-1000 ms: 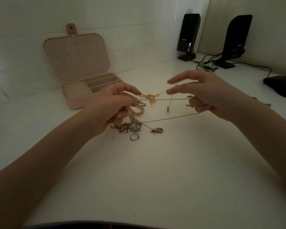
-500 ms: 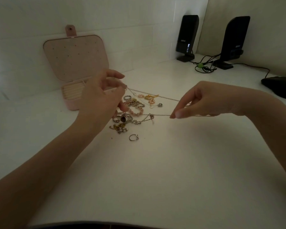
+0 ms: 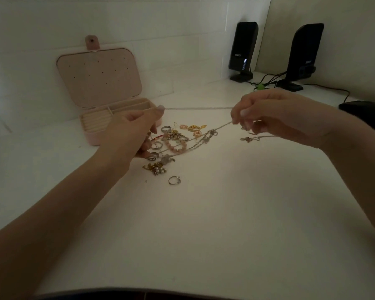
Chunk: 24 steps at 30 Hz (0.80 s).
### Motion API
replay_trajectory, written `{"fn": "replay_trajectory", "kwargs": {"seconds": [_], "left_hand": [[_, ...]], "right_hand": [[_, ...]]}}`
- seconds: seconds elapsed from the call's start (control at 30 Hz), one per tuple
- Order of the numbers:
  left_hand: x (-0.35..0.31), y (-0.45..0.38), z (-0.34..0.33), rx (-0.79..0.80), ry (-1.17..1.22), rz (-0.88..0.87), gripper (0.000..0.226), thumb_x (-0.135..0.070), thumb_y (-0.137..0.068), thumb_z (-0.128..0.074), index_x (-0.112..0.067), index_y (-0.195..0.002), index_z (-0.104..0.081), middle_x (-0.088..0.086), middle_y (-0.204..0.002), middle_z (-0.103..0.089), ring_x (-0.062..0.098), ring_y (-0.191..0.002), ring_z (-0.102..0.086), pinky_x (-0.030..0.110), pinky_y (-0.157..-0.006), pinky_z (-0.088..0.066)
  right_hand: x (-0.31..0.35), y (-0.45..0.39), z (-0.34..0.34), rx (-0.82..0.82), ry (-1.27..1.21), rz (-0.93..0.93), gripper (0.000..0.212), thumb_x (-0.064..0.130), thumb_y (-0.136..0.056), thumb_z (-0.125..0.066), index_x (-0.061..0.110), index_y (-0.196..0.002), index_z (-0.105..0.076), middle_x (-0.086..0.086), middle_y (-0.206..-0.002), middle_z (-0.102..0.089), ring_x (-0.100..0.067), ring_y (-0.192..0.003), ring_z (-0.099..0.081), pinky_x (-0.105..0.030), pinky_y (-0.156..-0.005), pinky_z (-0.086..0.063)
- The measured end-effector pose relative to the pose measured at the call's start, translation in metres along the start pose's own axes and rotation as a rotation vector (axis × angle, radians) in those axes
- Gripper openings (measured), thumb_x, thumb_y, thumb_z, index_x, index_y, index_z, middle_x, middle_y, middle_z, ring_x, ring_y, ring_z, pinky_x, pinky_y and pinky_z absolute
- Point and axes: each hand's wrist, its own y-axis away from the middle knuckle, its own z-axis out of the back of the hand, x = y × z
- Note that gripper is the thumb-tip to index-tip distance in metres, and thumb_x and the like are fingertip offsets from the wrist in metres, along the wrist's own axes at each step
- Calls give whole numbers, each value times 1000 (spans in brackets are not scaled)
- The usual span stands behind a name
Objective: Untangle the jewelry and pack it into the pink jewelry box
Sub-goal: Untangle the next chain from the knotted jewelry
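A thin silver chain (image 3: pixel 198 108) runs taut between my two hands above the white table. My left hand (image 3: pixel 131 133) pinches its left end in front of the pink jewelry box (image 3: pixel 91 135), which stands open with its lid (image 3: pixel 99 76) upright. My right hand (image 3: pixel 275 114) pinches the right end, and more chain (image 3: pixel 222 126) hangs from it down to the pile. The jewelry pile (image 3: pixel 173 140) of rings, a pink bead bracelet and gold pieces lies between and below my hands. A single silver ring (image 3: pixel 174 180) lies nearer to me.
Two black speakers (image 3: pixel 244 50) (image 3: pixel 301 55) stand at the back right with cables and a green tie (image 3: pixel 260 85). A dark mouse (image 3: pixel 366 112) lies at the right edge. A white tiled wall runs behind the box.
Both hands rose and drew apart, stretching the chain straight. My right hand moved up and to the right; my left thumb now pinches the chain end by the box.
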Motion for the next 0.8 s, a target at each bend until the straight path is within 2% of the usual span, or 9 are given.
{"fn": "replay_trajectory", "kwargs": {"seconds": [0.1, 0.17, 0.27, 0.33, 0.4, 0.53, 0.63, 0.73, 0.8], "left_hand": [[0, -1, 0, 15, 71, 66, 26, -30, -86, -70, -19, -67, -56, -7, -49, -42, 4, -35, -41, 17, -38, -42], [1, -3, 1, 12, 149, 120, 24, -26, -86, -70, -21, -68, -55, -5, -52, -40, 4, -36, -43, 16, -39, -42], [1, -6, 4, 5, 182, 137, 26, -24, -86, -69, -22, -66, -53, -7, -52, -39, 4, -39, -40, 14, -33, -32], [1, -6, 6, 10, 202, 123, 29, -22, -87, -68, -21, -64, -50, -7, -52, -37, 3, -35, -33, 12, -30, -21], [1, -5, 5, -5, 178, 102, 30, -21, -87, -68, -19, -63, -49, -7, -54, -36, 2, -33, -29, 12, -31, -17], [2, -4, 5, -152, -77, -69, 22, -23, -85, -67, -18, -67, -57, -4, -58, -42, 7, -46, -36, 18, -40, -30], [0, -3, 8, -165, -15, -81, 12, -18, -87, -60, -20, -78, -65, -7, -65, -54, 5, -58, -48, 20, -50, -48], [-4, -7, 12, -107, 207, 24, 19, -8, -91, -51, -16, -78, -63, -3, -69, -64, 11, -71, -63, 28, -67, -58], [-5, -9, 12, -54, 351, 72, 22, -8, -95, -44, -12, -79, -59, -2, -58, -63, 11, -60, -66, 26, -59, -57]], "right_hand": [[1, -1, -1, -35, -216, 14, 26, 17, -75, -47, 26, -51, -49, 3, -85, -71, -7, -71, -55, -20, -60, -39], [2, -1, -1, -57, -337, 31, 28, 15, -80, -41, 25, -54, -43, 3, -78, -71, -8, -70, -55, -21, -60, -37], [1, -2, -2, -115, -445, 34, 29, 13, -91, -34, 19, -63, -34, 4, -54, -55, -10, -60, -51, -26, -61, -30], [0, -2, -3, -168, -478, 20, 31, 12, -95, -32, 18, -65, -32, 4, -49, -40, -12, -54, -41, -28, -61, -26], [1, -3, -3, -186, -506, 11, 30, 11, -96, -32, 17, -67, -31, 5, -48, -34, -12, -52, -35, -27, -60, -25], [5, 0, -2, -146, -497, 34, 27, 18, -92, -40, 17, -67, -32, 5, -45, -32, -13, -46, -36, -25, -60, -36], [6, 2, 2, -95, -525, 45, 24, 25, -88, -44, 20, -66, -35, 8, -43, -30, -11, -38, -33, -23, -64, -50], [6, 4, 6, -84, -566, 40, 24, 28, -90, -43, 20, -69, -35, 10, -43, -28, -5, -31, -28, -18, -45, -43], [5, 5, 8, -108, -526, 21, 24, 31, -91, -44, 20, -71, -38, 8, -47, -28, -4, -34, -24, -14, -35, -30]]}}
